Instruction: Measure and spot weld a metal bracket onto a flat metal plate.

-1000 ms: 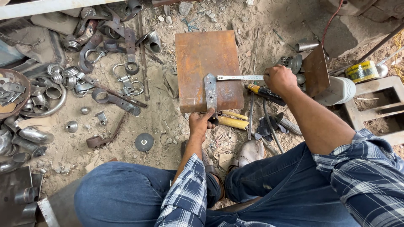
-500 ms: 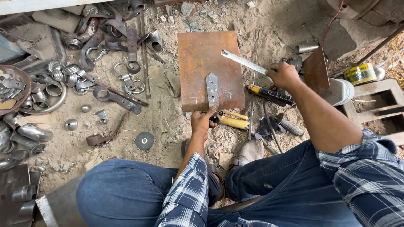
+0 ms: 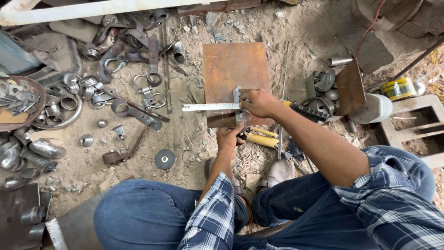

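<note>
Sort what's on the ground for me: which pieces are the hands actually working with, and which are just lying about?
In hand:
right hand pressing the steel ruler across the small grey metal strip
left hand at the near edge of the rusty plate

Lying about:
rings and clamps
grinding disc
yellow-handled tools
tape roll

Open sandy ground [image 3: 194,139] left of the rusty plate [image 3: 233,65], broken only by a small grinding disc [image 3: 164,159] and a bent strap [image 3: 121,155]. Farther left, packed with rings and clamps [image 3: 115,78]. Upper half of the plate bare; lower edge taken by the steel ruler [image 3: 208,107], the right hand [image 3: 256,102] and the left hand [image 3: 229,137]. Right of the plate, crowded: pipe caps [image 3: 323,85], yellow-handled tools [image 3: 259,138], a white cylinder [image 3: 372,109]. Near side blocked by knees.
</note>
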